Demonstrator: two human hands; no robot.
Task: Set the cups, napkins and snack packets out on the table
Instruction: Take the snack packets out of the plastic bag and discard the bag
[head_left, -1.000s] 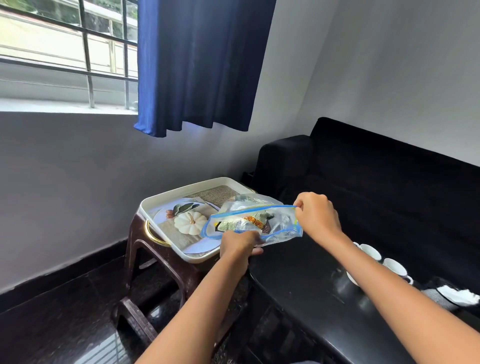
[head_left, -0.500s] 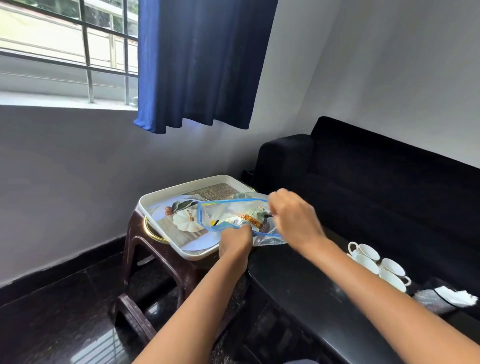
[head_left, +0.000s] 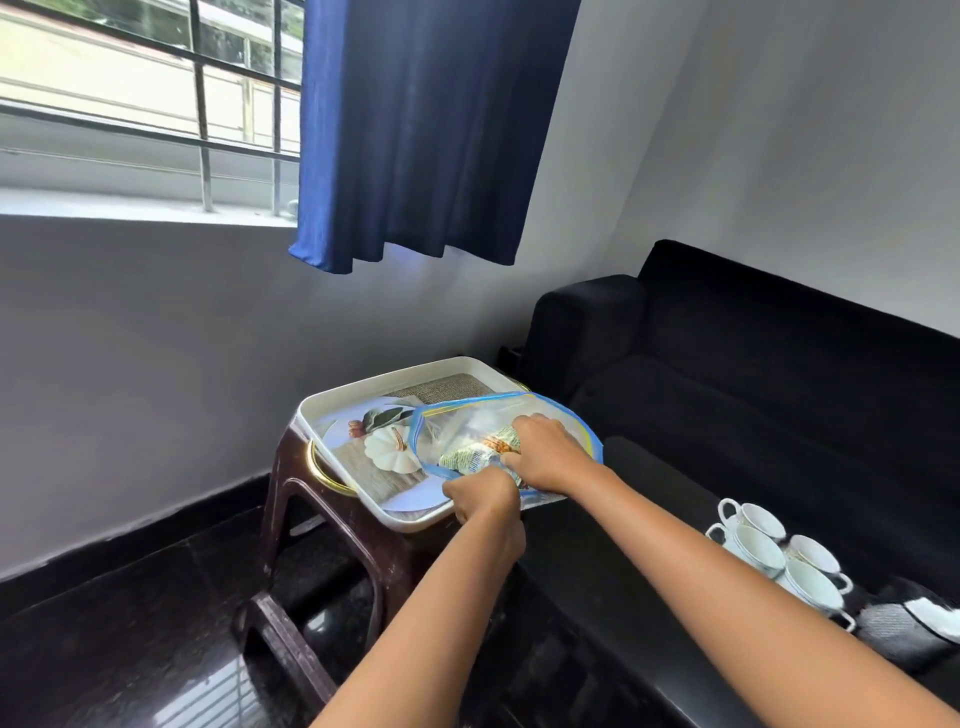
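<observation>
Over the tray (head_left: 400, 382) on the stool (head_left: 363, 540), you held a clear zip bag (head_left: 550, 415) with its blue-edged mouth pulled wide. Your left hand (head_left: 480, 496) pinched the bag's near rim, fingers curled tight on the plastic. Your right hand (head_left: 545, 452) was inside the mouth, fingers closed round a snack packet (head_left: 467, 458), green and cream with an orange patch; whether other packets lay beneath it, you could not have told through the creased plastic. The cups (head_left: 779, 556) already stood in a cluster on the dark table (head_left: 597, 571) to your right, with what looked like a napkin (head_left: 930, 613) just beyond them, though that corner was too cramped to be sure.

To do this step well, you needed the left hand to hold the rim firm and low so the bag did not ride up with the packet. You would have done best to draw the packet straight out through the widest part of the mouth, not against the zip edge, then carry it right to the table, near the cups but not touching them.
</observation>
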